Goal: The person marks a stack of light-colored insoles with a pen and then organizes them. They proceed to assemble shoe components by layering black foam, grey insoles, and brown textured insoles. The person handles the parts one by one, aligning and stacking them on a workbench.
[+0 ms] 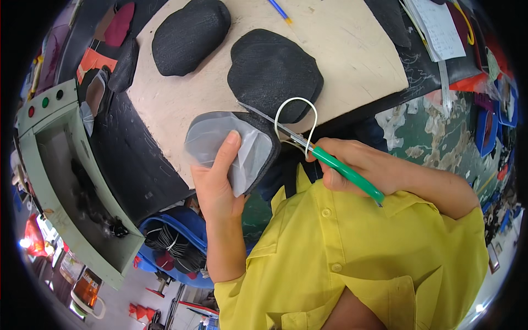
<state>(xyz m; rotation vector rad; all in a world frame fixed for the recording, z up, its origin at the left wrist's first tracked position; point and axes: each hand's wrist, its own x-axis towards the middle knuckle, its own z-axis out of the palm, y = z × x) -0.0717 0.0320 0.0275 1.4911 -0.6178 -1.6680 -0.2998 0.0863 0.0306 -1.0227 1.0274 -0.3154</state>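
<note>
My left hand point(218, 175) grips a black fabric piece point(269, 160) with a translucent film sheet point(206, 135) on top, its thumb pressing the film. In my right hand point(360, 165) are scissors point(287, 131) with a thin white loop handle. A green stick-like handle point(349, 175) passes through the same grip; whether it belongs to the scissors I cannot tell. The blades lie along the held piece's far edge, their tip pointing left. Just beyond rests a rounded black fabric piece point(275, 69), and a similar black piece point(190, 37) lies farther left.
A beige board point(352, 55) covers much of the dark table. On it lies a blue pen point(280, 11). A grey-green machine tray point(52, 132) with buttons stands at left, above a blue basket point(192, 225) of dark bundles. Written papers point(440, 33) lie at far right.
</note>
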